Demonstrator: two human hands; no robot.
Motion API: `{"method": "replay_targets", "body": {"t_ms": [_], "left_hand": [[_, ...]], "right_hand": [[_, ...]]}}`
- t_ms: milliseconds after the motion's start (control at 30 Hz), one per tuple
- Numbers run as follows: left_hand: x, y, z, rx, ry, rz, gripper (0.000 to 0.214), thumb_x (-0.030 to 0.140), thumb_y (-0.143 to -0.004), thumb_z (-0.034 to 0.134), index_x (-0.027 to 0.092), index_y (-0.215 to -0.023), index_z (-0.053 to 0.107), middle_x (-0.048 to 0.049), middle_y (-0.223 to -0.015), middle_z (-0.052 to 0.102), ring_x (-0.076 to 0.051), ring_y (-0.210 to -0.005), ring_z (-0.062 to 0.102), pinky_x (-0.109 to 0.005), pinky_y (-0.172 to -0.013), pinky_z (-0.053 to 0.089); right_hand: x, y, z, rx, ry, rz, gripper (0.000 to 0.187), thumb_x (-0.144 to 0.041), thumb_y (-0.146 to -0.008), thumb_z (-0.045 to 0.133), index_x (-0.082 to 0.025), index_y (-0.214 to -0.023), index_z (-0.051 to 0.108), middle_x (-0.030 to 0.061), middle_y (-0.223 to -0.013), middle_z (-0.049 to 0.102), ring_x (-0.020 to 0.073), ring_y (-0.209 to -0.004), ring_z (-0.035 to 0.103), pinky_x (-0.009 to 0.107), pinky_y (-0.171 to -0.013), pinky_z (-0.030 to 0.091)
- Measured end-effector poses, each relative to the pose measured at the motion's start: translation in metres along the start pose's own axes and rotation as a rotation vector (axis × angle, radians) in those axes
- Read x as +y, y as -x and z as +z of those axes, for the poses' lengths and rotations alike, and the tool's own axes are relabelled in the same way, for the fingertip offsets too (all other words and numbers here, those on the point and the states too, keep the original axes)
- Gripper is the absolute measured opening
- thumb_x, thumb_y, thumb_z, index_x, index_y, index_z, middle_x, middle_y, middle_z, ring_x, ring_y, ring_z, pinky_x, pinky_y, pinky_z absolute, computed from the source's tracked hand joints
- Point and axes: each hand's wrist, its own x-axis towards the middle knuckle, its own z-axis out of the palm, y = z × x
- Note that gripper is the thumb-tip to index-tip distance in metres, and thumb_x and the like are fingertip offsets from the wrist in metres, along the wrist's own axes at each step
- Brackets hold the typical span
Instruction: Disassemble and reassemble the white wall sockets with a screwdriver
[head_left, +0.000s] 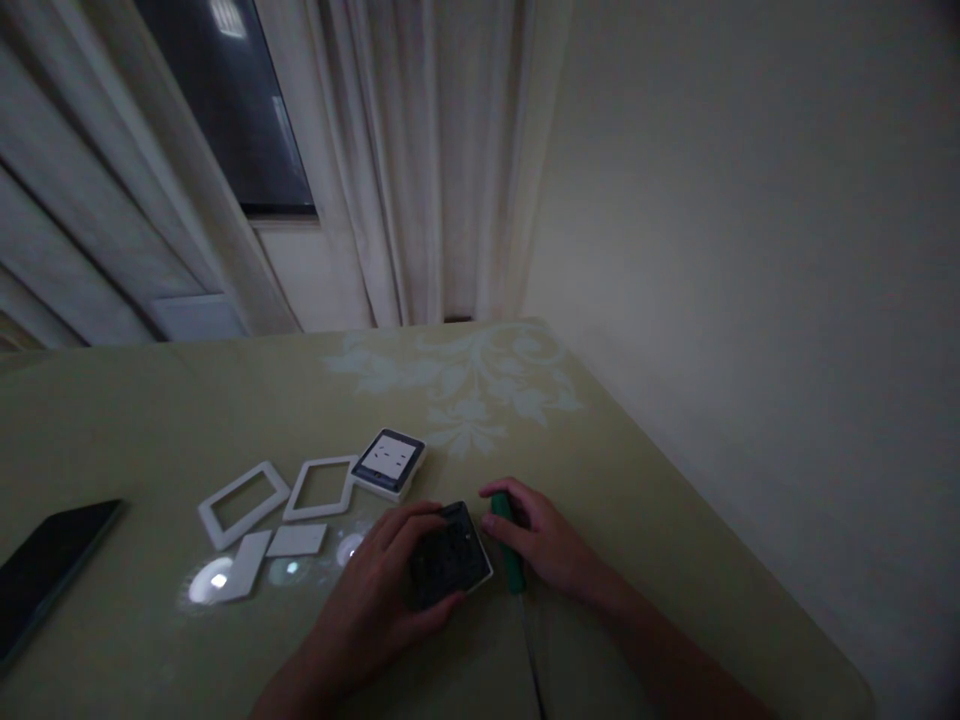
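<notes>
My left hand grips a black square wall socket with a pale edge, thumb along the near side and fingers over the far side. Just to its right, my right hand is closed around the green handle of a screwdriver. Its metal shaft points down toward the near edge of the view, away from the black piece. Beyond my left hand lies a second wall socket, white-faced with a dark border, its slots facing up.
Two white rectangular frames and two small white plates lie left of my hands. A dark flat device rests at the far left of the table. A wall runs along the right; curtains hang behind.
</notes>
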Motion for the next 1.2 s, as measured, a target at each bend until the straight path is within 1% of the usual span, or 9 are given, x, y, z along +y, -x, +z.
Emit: {"method": "replay_targets", "body": {"t_ms": [233,367,467,567,633,700,800,900,1200], "left_hand": [[-0.004,0.002,0.003,0.039,-0.052,0.014,0.064,0.037,-0.085,0.086,0.033,-0.139,0.052,-0.0116,-0.138,0.073,-0.036,-0.124,0.075,-0.054,-0.099,0.066],[0.000,0.000,0.002,0.036,-0.083,0.052,0.062,0.034,-0.084,0.086,0.033,-0.137,0.053,-0.0113,-0.139,0.073,-0.036,-0.124,0.074,-0.055,-0.099,0.066],[0.003,-0.001,0.002,0.037,-0.065,0.071,0.064,0.032,-0.082,0.087,0.032,-0.136,0.053,-0.0111,-0.139,0.073,-0.035,-0.124,0.074,-0.054,-0.099,0.066],[0.006,-0.002,0.003,0.008,-0.048,0.088,0.066,0.035,-0.081,0.089,0.032,-0.136,0.053,-0.0113,-0.138,0.073,-0.035,-0.123,0.074,-0.053,-0.098,0.066],[0.007,-0.001,0.004,-0.019,-0.050,0.107,0.068,0.036,-0.080,0.090,0.032,-0.136,0.052,-0.0116,-0.138,0.074,-0.035,-0.122,0.075,-0.053,-0.097,0.067],[0.008,-0.001,0.004,-0.034,-0.061,0.128,0.069,0.038,-0.079,0.090,0.031,-0.137,0.052,-0.0123,-0.139,0.074,-0.036,-0.121,0.075,-0.054,-0.096,0.067],[0.008,0.000,0.005,-0.031,-0.074,0.147,0.071,0.038,-0.080,0.090,0.031,-0.139,0.052,-0.0128,-0.140,0.074,-0.036,-0.120,0.075,-0.055,-0.095,0.067],[0.007,0.001,0.005,-0.012,-0.096,0.159,0.071,0.038,-0.080,0.089,0.030,-0.140,0.051,-0.0137,-0.140,0.074,-0.036,-0.121,0.075,-0.056,-0.096,0.066],[0.011,0.000,0.004,0.010,-0.106,0.177,0.071,0.036,-0.081,0.088,0.028,-0.142,0.052,-0.0143,-0.141,0.073,-0.035,-0.121,0.074,-0.055,-0.097,0.066]], "right_hand": [[0.001,-0.001,-0.001,0.020,-0.020,-0.015,0.046,-0.055,-0.092,0.075,-0.022,-0.123,0.072,-0.0011,-0.086,0.055,0.0187,-0.079,0.054,0.029,-0.070,0.044],[0.001,-0.001,-0.001,0.048,-0.058,-0.024,0.042,-0.054,-0.092,0.078,-0.023,-0.121,0.074,-0.0019,-0.082,0.056,0.0173,-0.075,0.054,0.027,-0.064,0.043],[-0.004,-0.001,-0.007,0.086,-0.112,-0.027,0.046,-0.058,-0.094,0.075,-0.024,-0.125,0.069,-0.0006,-0.085,0.061,0.0174,-0.073,0.060,0.026,-0.058,0.045],[-0.013,0.001,-0.019,0.172,-0.327,-0.107,0.050,-0.060,-0.096,0.073,-0.025,-0.131,0.064,0.0042,-0.099,0.071,0.0190,-0.075,0.069,0.025,-0.054,0.050],[-0.019,0.003,-0.027,0.280,-0.521,-0.210,0.045,-0.055,-0.098,0.074,-0.027,-0.131,0.064,0.0056,-0.106,0.073,0.0191,-0.080,0.074,0.024,-0.055,0.054],[-0.024,0.005,-0.033,0.390,-0.622,-0.312,0.039,-0.049,-0.099,0.075,-0.028,-0.131,0.066,0.0049,-0.106,0.075,0.0176,-0.080,0.075,0.023,-0.055,0.055],[-0.027,0.008,-0.039,0.495,-0.612,-0.441,0.037,-0.043,-0.100,0.077,-0.028,-0.132,0.069,0.0038,-0.103,0.075,0.0155,-0.078,0.073,0.021,-0.054,0.056],[-0.028,0.011,-0.041,0.551,-0.583,-0.525,0.034,-0.040,-0.101,0.076,-0.028,-0.133,0.070,0.0035,-0.102,0.075,0.0147,-0.078,0.073,0.021,-0.056,0.057],[-0.026,0.015,-0.036,0.587,-0.470,-0.592,0.032,-0.035,-0.105,0.070,-0.029,-0.137,0.068,0.0047,-0.107,0.073,0.0160,-0.080,0.073,0.023,-0.058,0.060]]}}
